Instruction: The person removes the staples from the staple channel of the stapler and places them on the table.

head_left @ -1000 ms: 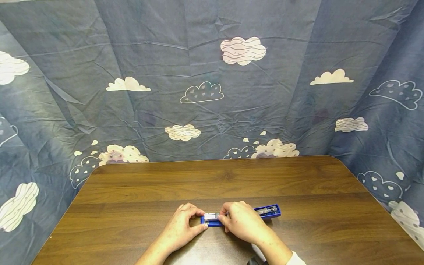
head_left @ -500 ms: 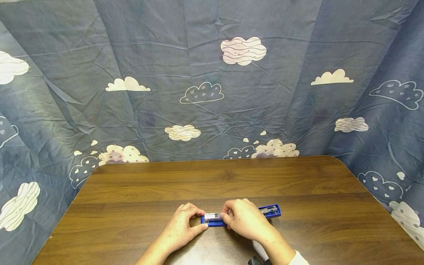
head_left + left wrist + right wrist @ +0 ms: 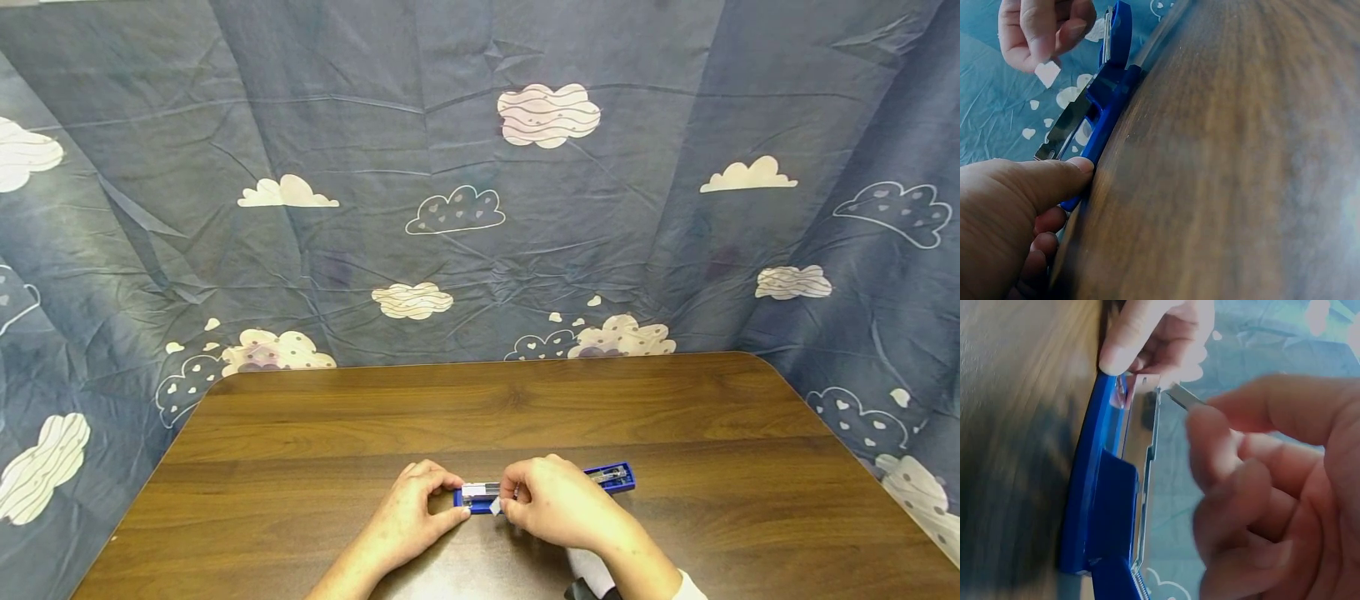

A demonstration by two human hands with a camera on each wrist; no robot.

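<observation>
A blue stapler (image 3: 482,507) lies across the table with its top folded back to the right, so its metal staple channel (image 3: 1141,425) is exposed. My left hand (image 3: 408,512) grips the base at its left end, the thumb along the near edge. Between thumb and index finger, my right hand (image 3: 558,504) pinches a short strip of staples (image 3: 1047,74), silvery and tilted. In the right wrist view the strip is held beside the channel's front end, apparently apart from it. The right hand covers the stapler's middle in the head view.
The brown wooden table (image 3: 337,425) extends around the hands, with a cloud-patterned cloth (image 3: 465,267) hanging behind it. A dark object (image 3: 588,590) with a pale part shows under the right forearm at the bottom edge.
My right hand slid a little to the right along the channel, then came away from it. The staple strip now shows at its fingertips. My left hand and the stapler have stayed put.
</observation>
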